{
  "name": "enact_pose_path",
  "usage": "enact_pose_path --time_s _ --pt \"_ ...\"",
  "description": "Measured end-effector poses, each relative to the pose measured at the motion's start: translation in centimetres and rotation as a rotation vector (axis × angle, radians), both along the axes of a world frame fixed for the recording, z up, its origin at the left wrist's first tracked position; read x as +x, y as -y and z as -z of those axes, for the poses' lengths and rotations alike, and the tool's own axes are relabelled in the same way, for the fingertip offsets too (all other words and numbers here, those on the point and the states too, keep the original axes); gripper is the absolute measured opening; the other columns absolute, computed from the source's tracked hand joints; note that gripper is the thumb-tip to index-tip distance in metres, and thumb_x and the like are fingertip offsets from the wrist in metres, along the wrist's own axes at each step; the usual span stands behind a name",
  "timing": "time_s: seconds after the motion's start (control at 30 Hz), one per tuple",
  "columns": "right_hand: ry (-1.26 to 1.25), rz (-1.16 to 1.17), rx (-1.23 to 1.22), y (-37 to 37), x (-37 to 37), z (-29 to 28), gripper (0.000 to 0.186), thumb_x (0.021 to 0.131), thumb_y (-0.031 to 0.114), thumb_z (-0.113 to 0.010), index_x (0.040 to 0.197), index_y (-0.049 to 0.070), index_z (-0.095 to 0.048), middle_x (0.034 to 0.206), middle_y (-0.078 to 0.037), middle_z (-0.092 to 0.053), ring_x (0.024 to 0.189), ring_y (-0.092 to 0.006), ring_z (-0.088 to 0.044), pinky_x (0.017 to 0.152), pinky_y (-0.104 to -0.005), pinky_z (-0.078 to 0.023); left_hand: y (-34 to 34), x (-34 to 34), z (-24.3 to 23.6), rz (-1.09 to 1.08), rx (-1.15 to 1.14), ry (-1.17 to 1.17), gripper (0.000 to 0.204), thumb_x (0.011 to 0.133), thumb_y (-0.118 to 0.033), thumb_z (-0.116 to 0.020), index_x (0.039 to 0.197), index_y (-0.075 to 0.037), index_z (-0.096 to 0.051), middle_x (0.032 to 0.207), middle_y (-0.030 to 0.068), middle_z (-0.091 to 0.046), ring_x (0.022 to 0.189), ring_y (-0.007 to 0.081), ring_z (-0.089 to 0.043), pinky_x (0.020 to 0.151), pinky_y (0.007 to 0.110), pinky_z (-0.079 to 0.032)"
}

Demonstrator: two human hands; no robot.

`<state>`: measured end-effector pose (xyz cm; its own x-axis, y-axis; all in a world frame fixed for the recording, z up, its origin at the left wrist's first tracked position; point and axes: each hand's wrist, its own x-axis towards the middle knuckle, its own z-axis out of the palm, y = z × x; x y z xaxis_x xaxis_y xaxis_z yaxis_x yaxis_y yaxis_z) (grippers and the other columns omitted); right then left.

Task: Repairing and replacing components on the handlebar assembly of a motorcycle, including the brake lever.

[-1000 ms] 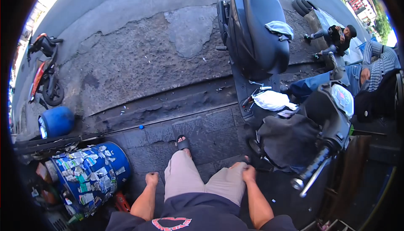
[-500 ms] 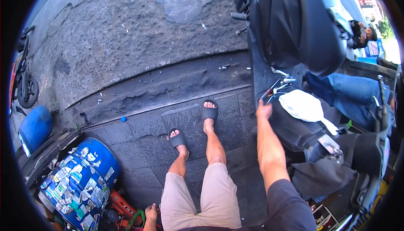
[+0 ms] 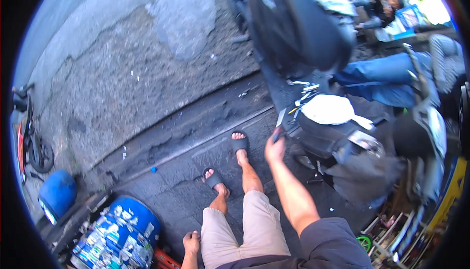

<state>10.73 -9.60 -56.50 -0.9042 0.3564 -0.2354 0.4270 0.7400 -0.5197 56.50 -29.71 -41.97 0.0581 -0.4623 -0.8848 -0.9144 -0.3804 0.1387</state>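
My right hand [image 3: 275,147] is closed round the dark handle of a tool with a pale, flat blade [image 3: 281,117]; its exact kind is blurred. Its blade points away from me, beside the footboard [image 3: 274,84] of a black scooter [image 3: 298,29]. Several small metal tools [image 3: 307,89] lie on that footboard. A white cloth or bag [image 3: 329,109] rests on the dark seat-like part just right of the hand. My left hand [image 3: 191,242] hangs low beside my left thigh, fingers curled and nothing visible in them.
A blue drum [image 3: 128,225] covered with torn labels stands at lower left, next to a red object [image 3: 166,259]. Beyond it are a smaller blue barrel [image 3: 58,195] and a bike [image 3: 36,146]. A person in jeans [image 3: 377,75] is at right; another person [image 3: 384,12] sits farther back.
The view has turned, shifting the scooter leftward in the picture. My right hand has drawn back from the tools on the footboard, and the blade in it now shows. My left hand is more visible.
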Motion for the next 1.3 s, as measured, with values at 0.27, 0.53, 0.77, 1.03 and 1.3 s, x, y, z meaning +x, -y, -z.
enact_pose_path --time_s 0.27,0.53,0.77,1.03,1.3 --pt "0.440 -0.482 -0.498 -4.3 19.8 -29.6 0.041 0.084 0.040 -0.071 0.106 0.004 -0.069 0.097 -0.016 -0.070 0.091 -0.0275 -0.068 0.081 -0.0395 -0.052 -3.3 -19.1 -13.1 1.392 -0.627 -1.004 0.051 0.068 -0.017 -0.078 0.112 -0.001 -0.058 0.107 0.0164 -0.062 0.097 0.0346 -0.062 0.086 0.045 -0.048" --pt "-0.130 0.614 -1.165 -15.8 20.6 -37.4 0.036 0.098 0.043 -0.052 0.100 0.008 -0.060 0.083 -0.007 -0.063 0.068 -0.0184 -0.061 0.062 -0.0354 -0.051 -18.7 -24.7 -18.8 1.930 0.367 -1.033 0.042 0.096 -0.042 -0.052 0.100 -0.002 -0.064 0.084 0.0251 -0.067 0.080 0.0442 -0.066 0.074 0.052 -0.052" --pt "-0.879 0.425 -1.471 -34.5 9.1 -56.3 0.050 0.095 0.059 -0.047 0.088 0.011 -0.052 0.067 -0.005 -0.054 0.052 -0.0180 -0.053 0.048 -0.0303 -0.047 -25.1 -35.0 -22.4 1.492 0.329 -0.658 0.040 0.095 -0.037 -0.059 0.110 -0.001 -0.066 0.099 0.0152 -0.068 0.096 0.0252 -0.065 0.083 0.038 -0.050" --pt "-0.970 -0.264 -1.574 -34.8 -1.9 -62.8 0.052 0.096 0.059 -0.046 0.088 0.008 -0.053 0.065 -0.008 -0.053 0.050 -0.0186 -0.049 0.048 -0.0337 -0.043 -34.1 -38.8 -33.1 0.347 1.067 -1.057 0.066 0.098 -0.061 -0.039 0.117 0.000 -0.058 0.092 0.0114 -0.064 0.083 0.0201 -0.060 0.076 0.034 -0.049" --pt "-0.841 -0.290 -1.606 -34.7 -4.1 -60.9 0.052 0.095 0.060 -0.046 0.087 0.008 -0.053 0.065 -0.007 -0.052 0.052 -0.0183 -0.050 0.049 -0.0334 -0.045 -37.3 -40.2 -37.9 -0.037 1.098 -0.855 0.042 0.104 -0.042 -0.041 0.084 -0.007 -0.051 0.060 -0.0007 -0.035 0.049 0.0093 -0.030 0.044 0.024 -0.028"
